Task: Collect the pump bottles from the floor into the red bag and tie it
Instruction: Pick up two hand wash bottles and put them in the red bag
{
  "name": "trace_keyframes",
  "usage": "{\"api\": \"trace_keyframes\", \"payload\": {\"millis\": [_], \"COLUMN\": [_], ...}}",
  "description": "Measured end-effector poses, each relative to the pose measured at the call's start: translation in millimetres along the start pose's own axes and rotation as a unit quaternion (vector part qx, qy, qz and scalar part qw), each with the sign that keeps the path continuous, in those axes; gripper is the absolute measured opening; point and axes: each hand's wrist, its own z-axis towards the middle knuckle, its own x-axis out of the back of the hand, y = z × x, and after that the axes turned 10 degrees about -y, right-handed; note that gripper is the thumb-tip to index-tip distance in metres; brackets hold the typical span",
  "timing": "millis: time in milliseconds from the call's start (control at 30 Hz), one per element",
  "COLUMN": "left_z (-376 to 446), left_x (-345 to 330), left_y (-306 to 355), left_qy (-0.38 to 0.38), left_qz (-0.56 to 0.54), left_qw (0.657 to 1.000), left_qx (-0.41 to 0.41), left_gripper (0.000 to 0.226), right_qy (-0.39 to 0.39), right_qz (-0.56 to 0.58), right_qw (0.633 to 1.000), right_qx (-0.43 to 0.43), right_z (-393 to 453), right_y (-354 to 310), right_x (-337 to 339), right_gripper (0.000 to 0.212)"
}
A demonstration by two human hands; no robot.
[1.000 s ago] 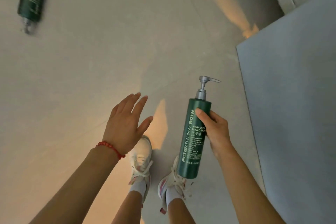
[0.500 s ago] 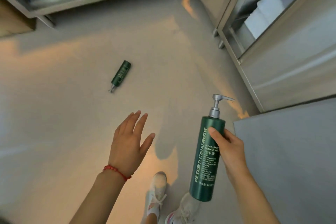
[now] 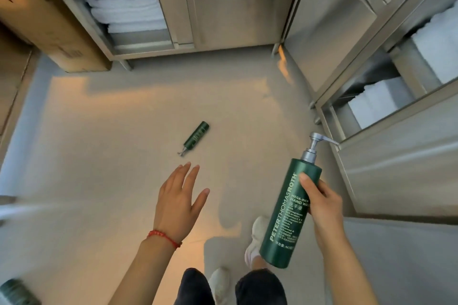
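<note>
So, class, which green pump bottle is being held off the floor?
The large bottle gripped upright in the right hand; the small bottle lies on the floor.

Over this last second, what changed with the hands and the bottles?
The view lifted and the person stepped forward; the bottle on the floor now lies ahead of the open left hand. Unchanged: the right hand keeps gripping the held pump bottle upright; nothing released.

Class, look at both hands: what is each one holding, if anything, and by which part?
The right hand grips a green pump bottle around the upper part of its body, below the pump. The left hand is open and holds nothing.
</note>
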Motion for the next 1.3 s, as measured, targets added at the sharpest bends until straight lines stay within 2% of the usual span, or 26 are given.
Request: {"api": "trace_keyframes", "payload": {"millis": [167, 400, 533, 700, 800, 967, 1133, 1300], "left_z": [53.6, 127.9, 155.5, 190.8, 214.1, 243.6, 268.2, 298.7], "left_x": [29.3, 68.2, 84.5, 94.2, 99.3, 107.4, 103.4, 93.6], "left_y": [14.6, 20.5, 4.0, -31.5, -57.6, -93.8, -121.8, -143.7], "left_qy": [0.033, 0.074, 0.095, 0.115, 0.126, 0.145, 0.168, 0.21], "left_qz": [-0.028, -0.055, -0.085, -0.115, -0.14, -0.195, -0.269, -0.32], "left_qw": [0.999, 0.991, 0.978, 0.962, 0.95, 0.923, 0.879, 0.831], "left_qx": [0.029, 0.102, 0.162, 0.218, 0.249, 0.298, 0.356, 0.403], "left_gripper": [0.067, 0.088, 0.078, 0.056, 0.053, 0.051, 0.051, 0.051], "right_qy": [-0.037, -0.139, -0.195, -0.259, -0.288, -0.331, -0.37, -0.428], "right_qz": [-0.033, -0.067, -0.094, -0.148, -0.176, -0.219, -0.263, -0.319], "right_qw": [0.998, 0.988, 0.976, 0.954, 0.941, 0.918, 0.891, 0.846], "right_qx": [0.028, 0.029, 0.029, 0.026, 0.022, 0.004, -0.007, -0.023], "right_z": [67.3, 167.9, 216.6, 268.2, 295.1, 333.8, 369.3, 403.3], "right_y": [-68.1, -146.8, -172.4, -180.5, -181.4, -186.7, -183.1, -163.2], "right_x": [-18.7, -70.0, -121.6, -193.9, -236.2, -301.8, -358.6, -412.4], "right_gripper": [0.006, 0.005, 0.006, 0.007, 0.012, 0.035, 0.023, 0.029]}}
